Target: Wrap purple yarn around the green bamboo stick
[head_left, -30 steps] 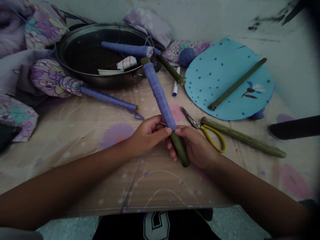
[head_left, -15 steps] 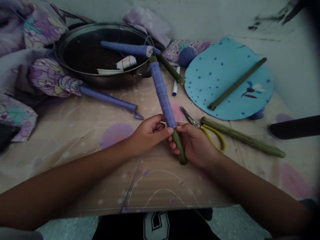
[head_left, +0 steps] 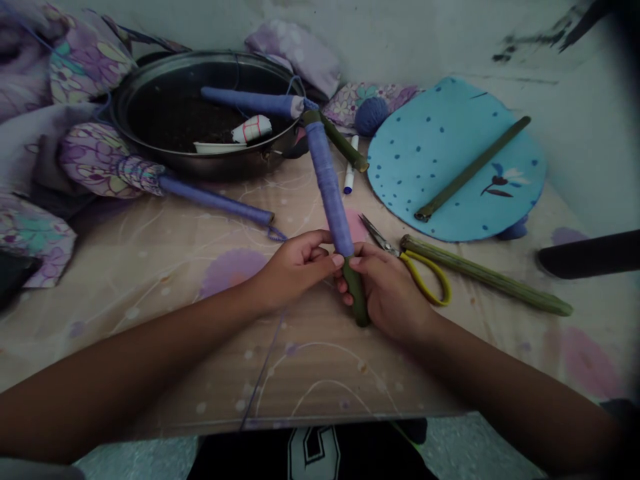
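Observation:
A green plant stick (head_left: 329, 187), wound with purple yarn from near its far end to past its middle, is held up above the table. My right hand (head_left: 393, 287) wraps round its bare green lower part, thumb at the yarn's edge. My left hand (head_left: 297, 270) is closed, its thumb pressing the stick where the winding ends and its forefinger behind it. A thin purple strand (head_left: 265, 370) runs below my left wrist to the table's front edge. Scissors with yellow handles (head_left: 425, 273) lie just right of my right hand.
At the back left stands a dark metal pan (head_left: 165, 143) with a purple-wrapped stick (head_left: 250, 100) across it. A cloth-headed wrapped stick (head_left: 215, 199) lies before it. On the right are a blue round mat (head_left: 425, 153), a loose green stick (head_left: 480, 270) and a marker (head_left: 350, 170).
The held stick has turned slightly more upright, and its lower end has shifted a little to the left. Both hands keep their grip on it.

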`<state>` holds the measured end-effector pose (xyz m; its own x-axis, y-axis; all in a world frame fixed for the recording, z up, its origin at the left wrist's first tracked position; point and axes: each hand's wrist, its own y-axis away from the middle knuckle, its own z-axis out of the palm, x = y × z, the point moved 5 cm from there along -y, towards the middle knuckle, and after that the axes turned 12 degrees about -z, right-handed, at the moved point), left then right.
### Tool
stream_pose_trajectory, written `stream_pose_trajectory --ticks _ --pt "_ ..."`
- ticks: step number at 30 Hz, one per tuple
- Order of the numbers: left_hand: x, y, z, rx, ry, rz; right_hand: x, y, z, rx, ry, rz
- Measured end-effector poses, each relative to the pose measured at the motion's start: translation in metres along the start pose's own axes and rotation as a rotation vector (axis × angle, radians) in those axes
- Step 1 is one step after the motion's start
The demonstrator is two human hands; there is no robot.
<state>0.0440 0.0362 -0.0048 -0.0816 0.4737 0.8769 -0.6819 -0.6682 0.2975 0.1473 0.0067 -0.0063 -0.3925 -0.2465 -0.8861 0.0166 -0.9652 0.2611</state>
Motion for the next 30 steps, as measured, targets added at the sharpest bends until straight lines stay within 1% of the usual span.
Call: stream_pose_trajectory --ticks 3,9,11,14,16,18,21,24,27,30 --pt "-0.0008 0.0004 0.0002 0.014 -0.022 0.006 0.0016 0.0016 0.0012 -0.026 0.015 0.038" --pt "-0.0016 0.0024 0.0029 -0.032 -0.016 0.01 0.005 0.002 -0.0003 -0.054 0.038 0.11" --pt "-0.001 0.0026 0.0021 0.0 -0.022 0.01 0.0051 0.0013 0.0007 -0.076 0.001 0.119" --pt "0.0009 0.0021 -0.0011 0.076 -0.014 0.026 0.0038 0.0004 0.0026 -0.111 -0.065 0.094" --pt "0.0015 0.0015 -0.0024 0.087 -0.001 0.031 0.0035 0.0006 0.0039 -0.144 -0.065 0.081" --pt "0.0006 0.0009 -0.0028 0.06 0.004 0.012 0.0036 0.0014 0.0046 -0.161 -0.049 0.076" --pt "-0.0012 0.0014 -0.002 -0.013 0.014 -0.029 0.0041 0.0026 0.0039 -0.146 -0.052 0.089" --pt "0.0 0.0029 -0.0004 -0.082 0.029 -0.032 0.0066 0.0045 0.0027 -0.133 -0.065 0.161" --pt "0.0024 0.0029 -0.0005 -0.108 0.0 -0.038 0.0086 0.0062 0.0015 -0.135 -0.08 0.236" --pt "0.0036 0.0011 -0.0016 -0.122 0.001 -0.047 0.0077 0.0057 0.0023 -0.155 -0.112 0.256"
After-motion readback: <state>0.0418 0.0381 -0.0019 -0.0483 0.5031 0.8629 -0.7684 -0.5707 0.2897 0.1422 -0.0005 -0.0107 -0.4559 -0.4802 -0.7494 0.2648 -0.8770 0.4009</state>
